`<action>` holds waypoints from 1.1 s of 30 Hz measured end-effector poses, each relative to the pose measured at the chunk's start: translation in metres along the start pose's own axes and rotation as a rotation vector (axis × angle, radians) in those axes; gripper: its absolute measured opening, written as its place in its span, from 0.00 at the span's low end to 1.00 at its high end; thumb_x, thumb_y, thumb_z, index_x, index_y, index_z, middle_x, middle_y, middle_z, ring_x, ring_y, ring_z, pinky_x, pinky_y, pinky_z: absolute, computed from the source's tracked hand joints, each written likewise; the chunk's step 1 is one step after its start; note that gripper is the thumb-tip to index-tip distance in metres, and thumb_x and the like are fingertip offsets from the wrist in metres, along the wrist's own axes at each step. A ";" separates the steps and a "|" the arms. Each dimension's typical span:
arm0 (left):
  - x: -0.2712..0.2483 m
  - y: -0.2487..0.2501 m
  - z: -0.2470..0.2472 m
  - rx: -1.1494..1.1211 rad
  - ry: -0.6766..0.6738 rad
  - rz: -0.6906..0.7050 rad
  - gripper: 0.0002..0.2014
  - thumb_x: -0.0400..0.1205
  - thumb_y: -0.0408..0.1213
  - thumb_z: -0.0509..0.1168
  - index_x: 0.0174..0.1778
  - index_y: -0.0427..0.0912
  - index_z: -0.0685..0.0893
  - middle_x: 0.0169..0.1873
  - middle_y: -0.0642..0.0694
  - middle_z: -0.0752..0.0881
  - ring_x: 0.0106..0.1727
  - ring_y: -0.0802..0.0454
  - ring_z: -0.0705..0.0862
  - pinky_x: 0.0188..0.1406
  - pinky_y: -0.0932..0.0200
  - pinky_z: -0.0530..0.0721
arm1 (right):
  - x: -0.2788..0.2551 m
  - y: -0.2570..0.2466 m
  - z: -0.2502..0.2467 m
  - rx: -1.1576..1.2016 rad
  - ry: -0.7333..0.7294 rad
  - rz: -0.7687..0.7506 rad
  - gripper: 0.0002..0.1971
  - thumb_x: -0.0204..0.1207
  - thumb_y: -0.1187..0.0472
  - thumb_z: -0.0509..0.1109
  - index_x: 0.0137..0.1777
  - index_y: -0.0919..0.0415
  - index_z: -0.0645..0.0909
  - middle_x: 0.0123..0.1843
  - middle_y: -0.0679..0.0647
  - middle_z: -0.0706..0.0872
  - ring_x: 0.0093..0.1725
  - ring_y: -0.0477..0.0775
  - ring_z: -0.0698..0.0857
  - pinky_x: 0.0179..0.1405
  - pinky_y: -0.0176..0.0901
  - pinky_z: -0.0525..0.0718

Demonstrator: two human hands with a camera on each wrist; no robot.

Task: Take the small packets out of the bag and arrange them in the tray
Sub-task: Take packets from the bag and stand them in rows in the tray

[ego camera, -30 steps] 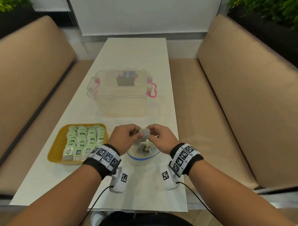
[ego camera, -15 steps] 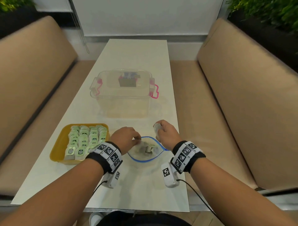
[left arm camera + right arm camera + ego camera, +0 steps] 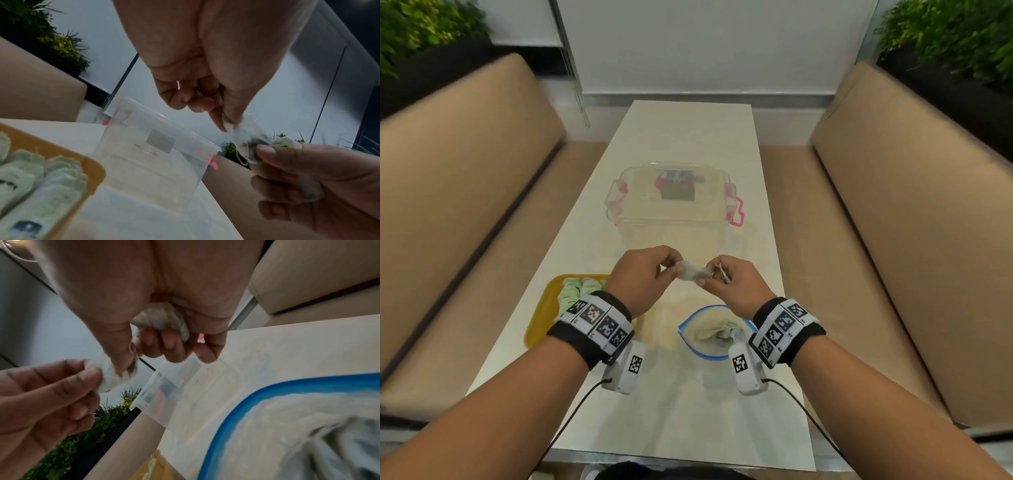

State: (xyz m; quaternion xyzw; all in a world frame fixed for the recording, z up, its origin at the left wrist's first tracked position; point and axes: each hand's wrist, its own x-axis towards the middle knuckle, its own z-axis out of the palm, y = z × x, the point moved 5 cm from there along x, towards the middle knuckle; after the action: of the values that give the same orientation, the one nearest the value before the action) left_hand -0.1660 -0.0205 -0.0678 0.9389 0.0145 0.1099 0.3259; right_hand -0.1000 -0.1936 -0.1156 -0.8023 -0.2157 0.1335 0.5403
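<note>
A small white packet hangs in the air between my two hands, above the table. My left hand pinches its left end and my right hand pinches its right end. In the right wrist view a second packet is tucked under the curled right fingers. The clear bag with a blue rim lies open on the table below my right hand, with more packets inside. The yellow tray lies to the left, holding several green-white packets in rows; my left wrist hides part of it.
A clear plastic container with pink latches stands on the table just beyond my hands. Tan bench seats run along both long sides of the white table. Cables trail from both wrist cameras toward the near edge.
My left hand left the bag's mouth and rose. My right hand moved in toward it. Both now hold one packet between them above the table.
</note>
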 end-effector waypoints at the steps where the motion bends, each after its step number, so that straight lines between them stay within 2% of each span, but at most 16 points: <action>1: -0.001 -0.003 -0.006 -0.006 0.001 0.000 0.05 0.80 0.40 0.70 0.50 0.54 0.85 0.34 0.59 0.85 0.30 0.61 0.78 0.37 0.63 0.77 | 0.002 -0.004 0.004 0.019 -0.011 0.001 0.08 0.73 0.60 0.79 0.44 0.59 0.82 0.29 0.43 0.76 0.27 0.38 0.73 0.32 0.29 0.71; 4: -0.004 -0.008 -0.024 -0.041 -0.019 0.001 0.10 0.79 0.38 0.70 0.52 0.57 0.80 0.36 0.56 0.85 0.31 0.56 0.79 0.38 0.61 0.80 | 0.008 -0.018 0.018 0.040 -0.048 0.010 0.08 0.74 0.57 0.78 0.47 0.58 0.84 0.30 0.47 0.78 0.27 0.42 0.71 0.30 0.33 0.70; 7: -0.005 -0.009 -0.041 0.010 -0.082 0.049 0.08 0.79 0.39 0.70 0.48 0.59 0.84 0.36 0.57 0.84 0.37 0.54 0.81 0.43 0.57 0.81 | 0.016 -0.033 0.034 -0.015 -0.076 -0.023 0.06 0.77 0.57 0.75 0.44 0.58 0.85 0.30 0.52 0.80 0.29 0.45 0.71 0.31 0.34 0.70; 10: -0.010 -0.012 -0.057 0.122 -0.239 0.066 0.13 0.80 0.41 0.70 0.59 0.58 0.86 0.39 0.64 0.82 0.43 0.56 0.82 0.47 0.63 0.78 | 0.025 -0.044 0.052 -0.068 -0.125 -0.027 0.05 0.79 0.59 0.72 0.45 0.61 0.86 0.35 0.61 0.86 0.32 0.47 0.73 0.35 0.40 0.72; 11: -0.011 -0.015 -0.062 0.161 -0.277 0.072 0.15 0.80 0.40 0.70 0.62 0.58 0.85 0.39 0.67 0.80 0.43 0.57 0.81 0.45 0.67 0.76 | 0.028 -0.045 0.057 -0.076 -0.135 -0.016 0.04 0.79 0.61 0.71 0.48 0.60 0.86 0.34 0.61 0.84 0.32 0.48 0.72 0.35 0.40 0.71; 13: -0.011 -0.023 -0.075 0.246 -0.290 0.070 0.14 0.80 0.40 0.70 0.60 0.58 0.86 0.37 0.68 0.81 0.39 0.61 0.78 0.40 0.75 0.71 | 0.033 -0.045 0.066 -0.070 -0.149 0.035 0.07 0.79 0.64 0.68 0.55 0.58 0.82 0.31 0.57 0.76 0.30 0.49 0.71 0.33 0.37 0.70; 15: -0.009 -0.040 -0.089 0.337 -0.263 0.026 0.09 0.81 0.45 0.67 0.56 0.58 0.88 0.42 0.62 0.88 0.38 0.63 0.77 0.42 0.68 0.74 | 0.039 -0.042 0.076 -0.040 -0.165 0.093 0.11 0.79 0.66 0.65 0.59 0.56 0.76 0.32 0.55 0.74 0.31 0.51 0.72 0.36 0.38 0.71; 17: -0.008 -0.060 -0.100 0.427 -0.272 -0.029 0.09 0.82 0.50 0.64 0.54 0.58 0.88 0.44 0.58 0.89 0.42 0.57 0.80 0.44 0.58 0.79 | 0.041 -0.041 0.085 -0.006 -0.169 0.134 0.10 0.80 0.64 0.63 0.57 0.52 0.71 0.36 0.54 0.77 0.33 0.55 0.73 0.37 0.45 0.74; 19: -0.011 -0.080 -0.104 0.533 -0.347 -0.080 0.10 0.82 0.50 0.63 0.52 0.54 0.88 0.42 0.56 0.86 0.42 0.53 0.79 0.42 0.58 0.77 | 0.044 -0.043 0.092 -0.013 -0.146 0.137 0.09 0.81 0.63 0.63 0.51 0.49 0.66 0.38 0.56 0.76 0.35 0.55 0.73 0.37 0.48 0.74; 22: -0.022 -0.101 -0.100 0.638 -0.528 -0.116 0.11 0.81 0.49 0.65 0.53 0.49 0.87 0.46 0.52 0.85 0.44 0.52 0.78 0.41 0.59 0.75 | 0.048 -0.048 0.102 -0.034 -0.120 0.118 0.12 0.79 0.63 0.63 0.44 0.49 0.62 0.39 0.57 0.72 0.36 0.54 0.70 0.37 0.50 0.72; 25: -0.036 -0.119 -0.086 0.580 -0.691 -0.142 0.10 0.80 0.48 0.68 0.50 0.47 0.87 0.46 0.52 0.87 0.43 0.53 0.83 0.41 0.60 0.79 | 0.052 -0.054 0.112 -0.022 -0.137 0.130 0.11 0.73 0.63 0.65 0.41 0.53 0.64 0.39 0.59 0.75 0.35 0.54 0.71 0.38 0.51 0.73; 28: -0.048 -0.138 -0.070 0.471 -0.835 -0.220 0.06 0.79 0.44 0.70 0.48 0.48 0.86 0.40 0.53 0.88 0.29 0.55 0.85 0.37 0.59 0.87 | 0.053 -0.058 0.120 0.021 -0.179 0.147 0.07 0.71 0.66 0.65 0.43 0.57 0.68 0.38 0.61 0.80 0.34 0.55 0.74 0.38 0.51 0.75; 30: -0.050 -0.149 -0.064 0.520 -0.901 -0.247 0.08 0.79 0.43 0.72 0.52 0.48 0.85 0.40 0.53 0.87 0.25 0.56 0.82 0.33 0.59 0.87 | 0.052 -0.058 0.123 -0.002 -0.208 0.136 0.05 0.75 0.67 0.64 0.45 0.59 0.71 0.37 0.59 0.84 0.32 0.54 0.77 0.36 0.49 0.77; 31: -0.049 -0.154 -0.063 0.570 -0.921 -0.249 0.11 0.79 0.43 0.72 0.55 0.47 0.85 0.44 0.52 0.87 0.27 0.56 0.81 0.32 0.61 0.83 | 0.052 -0.057 0.124 -0.022 -0.219 0.124 0.03 0.78 0.66 0.64 0.47 0.60 0.73 0.38 0.58 0.85 0.32 0.54 0.79 0.35 0.50 0.79; 33: -0.047 -0.163 -0.060 0.663 -0.952 -0.239 0.14 0.79 0.44 0.72 0.59 0.45 0.85 0.52 0.48 0.87 0.39 0.53 0.82 0.40 0.61 0.81 | 0.051 -0.055 0.124 -0.067 -0.212 0.099 0.03 0.81 0.62 0.66 0.50 0.61 0.76 0.42 0.59 0.88 0.36 0.57 0.84 0.39 0.55 0.85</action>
State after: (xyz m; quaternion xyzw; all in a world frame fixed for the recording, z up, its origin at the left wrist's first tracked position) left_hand -0.2171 0.1399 -0.1313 0.9285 0.0058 -0.3713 -0.0043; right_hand -0.1219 -0.0507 -0.1113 -0.8109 -0.2360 0.2371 0.4801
